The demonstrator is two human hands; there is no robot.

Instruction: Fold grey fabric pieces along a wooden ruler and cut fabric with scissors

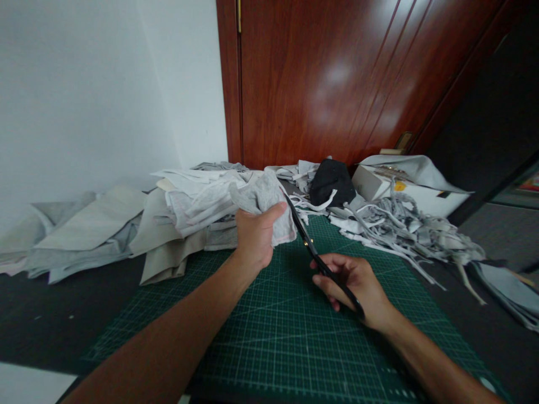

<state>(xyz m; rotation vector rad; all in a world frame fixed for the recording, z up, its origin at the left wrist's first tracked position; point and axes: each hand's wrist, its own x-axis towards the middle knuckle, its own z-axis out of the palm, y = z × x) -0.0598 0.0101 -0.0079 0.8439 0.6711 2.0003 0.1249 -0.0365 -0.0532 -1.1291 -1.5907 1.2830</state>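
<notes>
My left hand (255, 234) is closed on a piece of light grey fabric (283, 227), its thumb lying over the cloth. Black scissors (324, 265) are gripped in my right hand (353, 280), with the handles running back along the palm. The blades point up and to the left, and their tips reach the right edge of the fabric. Below both hands lies a green cutting mat (273, 331) with a printed grid.
Stacked pale fabric pieces (90, 224) spread across the left. A black item (332, 182), a white box (429, 196) and a heap of grey and white scraps (404, 219) sit at the right. Behind stands a reddish wooden door (311, 84).
</notes>
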